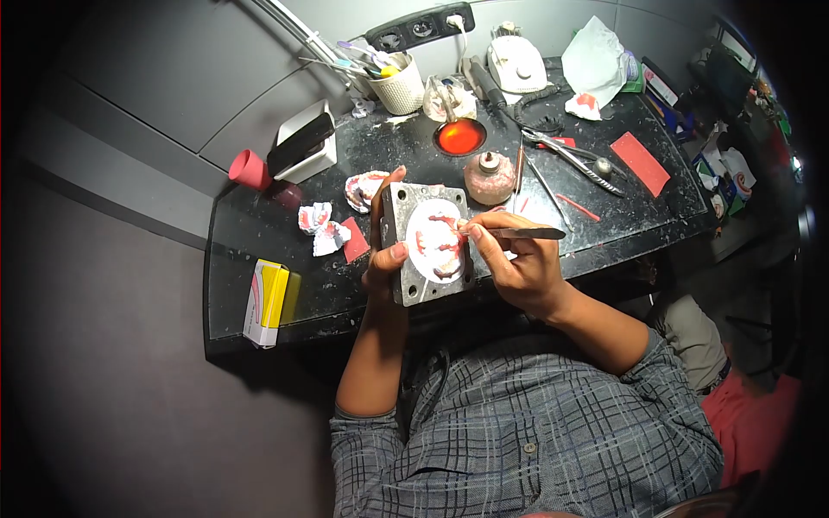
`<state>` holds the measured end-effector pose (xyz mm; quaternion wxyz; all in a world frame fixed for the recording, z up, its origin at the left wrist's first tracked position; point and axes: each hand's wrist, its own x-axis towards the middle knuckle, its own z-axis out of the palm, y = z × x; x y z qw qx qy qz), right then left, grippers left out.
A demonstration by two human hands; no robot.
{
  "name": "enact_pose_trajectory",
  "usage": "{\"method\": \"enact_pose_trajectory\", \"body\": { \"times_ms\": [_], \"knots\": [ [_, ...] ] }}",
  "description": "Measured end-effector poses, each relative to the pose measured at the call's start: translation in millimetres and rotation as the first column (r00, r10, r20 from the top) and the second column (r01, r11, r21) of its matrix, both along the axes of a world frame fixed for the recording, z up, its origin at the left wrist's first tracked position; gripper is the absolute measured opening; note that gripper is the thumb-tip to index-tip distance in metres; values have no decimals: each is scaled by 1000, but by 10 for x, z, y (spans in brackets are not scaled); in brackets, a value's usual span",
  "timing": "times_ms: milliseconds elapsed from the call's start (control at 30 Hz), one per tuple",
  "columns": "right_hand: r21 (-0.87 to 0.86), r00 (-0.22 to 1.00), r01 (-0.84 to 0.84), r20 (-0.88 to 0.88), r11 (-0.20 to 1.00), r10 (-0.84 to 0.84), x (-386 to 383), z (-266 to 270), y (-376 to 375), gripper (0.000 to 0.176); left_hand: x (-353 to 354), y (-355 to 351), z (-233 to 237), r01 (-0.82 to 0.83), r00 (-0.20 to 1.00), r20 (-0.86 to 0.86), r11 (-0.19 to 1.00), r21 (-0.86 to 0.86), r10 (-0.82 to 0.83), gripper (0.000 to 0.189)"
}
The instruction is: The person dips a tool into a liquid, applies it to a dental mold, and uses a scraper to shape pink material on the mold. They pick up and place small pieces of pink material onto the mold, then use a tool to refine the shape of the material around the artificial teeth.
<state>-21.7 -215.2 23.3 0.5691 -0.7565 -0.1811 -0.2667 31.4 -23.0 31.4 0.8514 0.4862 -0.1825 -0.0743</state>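
Observation:
My left hand [382,266] grips a square metal dental flask [414,296] by its left side, tilted up above the front of the bench. White plaster [417,226] fills the flask's round opening, with reddish-pink, arch-shaped parts set in it. My right hand [528,274] is closed in a pinch around a slim tool with a flat, dark, blade-like end [537,233], which points right. The tool's other end meets the plaster's right side, partly hidden by my fingers. Just behind the flask stands a round, pinkish burner [490,180].
Plaster models [363,188] and a yellow-white box [266,302] lie left on the black bench [324,298]. A pan of glowing red-orange material [459,136] is at the back. Pliers [574,161], a red wax sheet [640,164] and a white control unit [516,65] are right.

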Motion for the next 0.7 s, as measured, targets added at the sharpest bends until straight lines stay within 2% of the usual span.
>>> {"method": "enact_pose_trajectory", "body": {
  "times_ms": [67, 133, 267, 367, 433, 467, 500, 533, 567, 633, 667, 700],
  "knots": [
    [3, 1000, -3, -12, 1000, 3, -8, 14, -3, 10, -4, -5, -5, 5, 1000, 6, 1000, 5, -5, 113],
    [94, 994, -33, -100, 995, 43, -20, 32, 1, 11, -16, -15, -16, 1, 1000, -2, 1000, -20, -1, 113],
    [79, 993, -31, -107, 996, 39, -17, 42, -16, 13, -4, -7, -34, 5, 1000, 17, 1000, 11, -5, 112],
    [74, 989, -37, -138, 997, 47, -8, 50, -37, 14, -15, -23, -35, 3, 1000, 2, 1000, -27, -3, 112],
    [168, 941, -58, -321, 984, 110, 1, 31, -55, 16, 1, -11, -47, 25, 1000, 8, 999, -37, -25, 111],
    [168, 941, -57, -321, 984, 110, 37, -6, -63, 16, 17, 1, -58, 26, 1000, 8, 999, -37, -25, 111],
    [405, 913, -78, -338, 911, 228, 104, -58, -70, 18, 40, 18, -73, 59, 998, 5, 996, -63, -59, 111],
    [618, 880, -81, -324, 782, 348, 163, -81, -90, 20, 62, 36, -86, 91, 996, 2, 992, -89, -91, 111],
    [685, 851, -117, -304, 719, 428, 197, -69, -166, 22, 82, 50, -92, 88, 996, 6, 992, -89, -88, 111],
    [687, 900, -111, -238, 719, 366, 252, -68, -253, 23, 123, 83, -115, 231, 961, -57, 899, -371, -271, 105],
    [674, 927, -122, -185, 729, 326, 266, -58, -288, 23, 174, 132, -168, 270, 948, -60, 889, -371, -313, 105],
    [645, 952, -157, -103, 748, 289, 277, -41, -311, 23, 330, 211, -321, 404, 895, -6, 813, -419, -447, 104]
  ]
}}
